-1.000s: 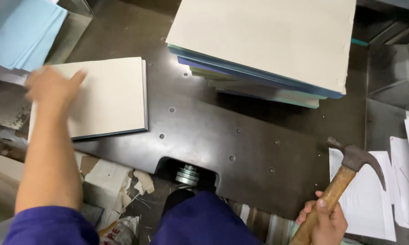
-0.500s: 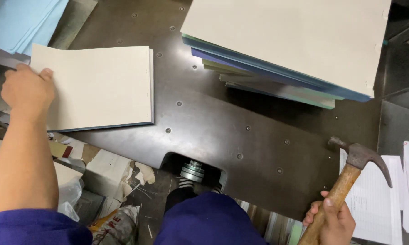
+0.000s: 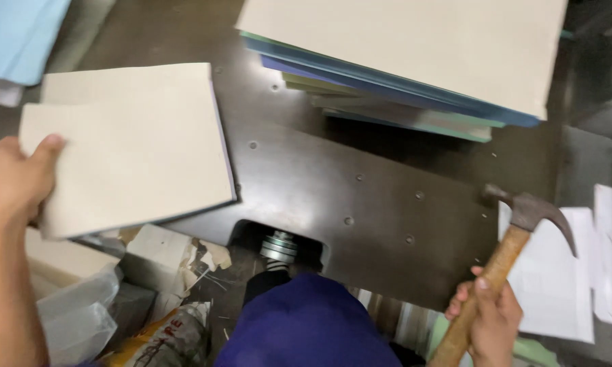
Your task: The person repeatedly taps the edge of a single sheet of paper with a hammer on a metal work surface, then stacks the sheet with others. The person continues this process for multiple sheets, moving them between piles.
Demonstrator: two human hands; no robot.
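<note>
Down at the lower left, the left hand (image 3: 14, 178) grips the near left edge of a cream-coloured bundle of sheets (image 3: 126, 146), thumb pressed on top and fingers hidden beneath. That bundle lies on the left end of the dark metal plate (image 3: 360, 197), its near edge overhanging the plate; a thin blue line shows along its right side. Across the plate, at its lower right corner, the right hand (image 3: 486, 316) is closed around the wooden handle of a claw hammer (image 3: 516, 238), whose dark steel head is raised over the plate's right edge, claw pointing right. Beyond the middle of the plate, at its far side, sits a tall stack of boards (image 3: 415, 61) with a cream top sheet and blue, green and purple layers showing at its near edge. Right of the plate lie loose white papers (image 3: 557, 285). Past the plate's far left corner lie pale blue sheets (image 3: 17, 34). Below the plate's near edge, scraps of card and plastic wrap (image 3: 143, 299) pile up beside the person's blue garment (image 3: 306, 326).
</note>
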